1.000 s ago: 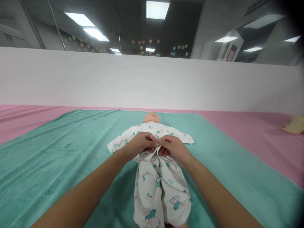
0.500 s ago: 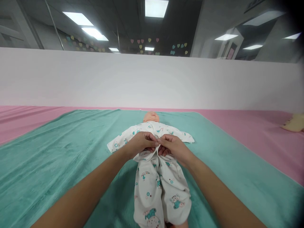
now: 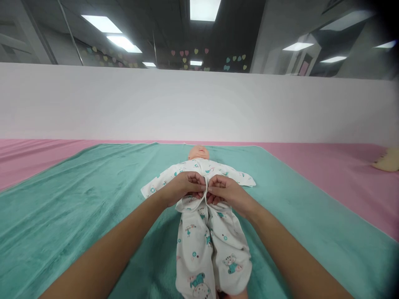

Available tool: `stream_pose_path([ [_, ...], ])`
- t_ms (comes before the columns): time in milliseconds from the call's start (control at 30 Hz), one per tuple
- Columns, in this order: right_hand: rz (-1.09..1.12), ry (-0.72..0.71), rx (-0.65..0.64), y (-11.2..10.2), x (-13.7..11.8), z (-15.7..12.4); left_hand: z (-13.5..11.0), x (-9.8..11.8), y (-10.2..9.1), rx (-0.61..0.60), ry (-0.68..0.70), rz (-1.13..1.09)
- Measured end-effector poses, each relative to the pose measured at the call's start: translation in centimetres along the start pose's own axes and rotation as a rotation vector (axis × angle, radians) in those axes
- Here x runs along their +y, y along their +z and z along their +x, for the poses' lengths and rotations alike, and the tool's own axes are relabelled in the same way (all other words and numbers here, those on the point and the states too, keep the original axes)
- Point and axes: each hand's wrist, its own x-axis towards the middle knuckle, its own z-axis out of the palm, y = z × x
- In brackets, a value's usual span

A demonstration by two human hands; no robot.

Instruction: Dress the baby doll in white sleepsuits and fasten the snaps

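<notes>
A baby doll lies on its back on a teal blanket, head away from me. It wears a white romper printed with small teal animals. My left hand and my right hand meet over the doll's belly. Each hand pinches one edge of the romper's front opening, fingers curled tight, and the two edges are pressed together between them. The doll's sleeves spread out to either side.
The teal blanket lies over a pink sheet. A white partition wall runs along the far side. A pale yellowish object rests on the pink sheet at the far right.
Both hands have stayed on the romper's front and shifted very slightly toward me, with the fingers pinched closer together.
</notes>
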Motion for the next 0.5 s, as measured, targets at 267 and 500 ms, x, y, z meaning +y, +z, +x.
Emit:
stream_pose_path([
  [267,-0.062,-0.021,-0.005,0.08,0.55,0.31,0.08,-0.16,-0.25,-0.022,0.011,-0.024],
  [500,-0.082,-0.027,-0.003,0.13,0.43,0.19,0.06,-0.21,-0.3,-0.023,0.016,-0.04],
])
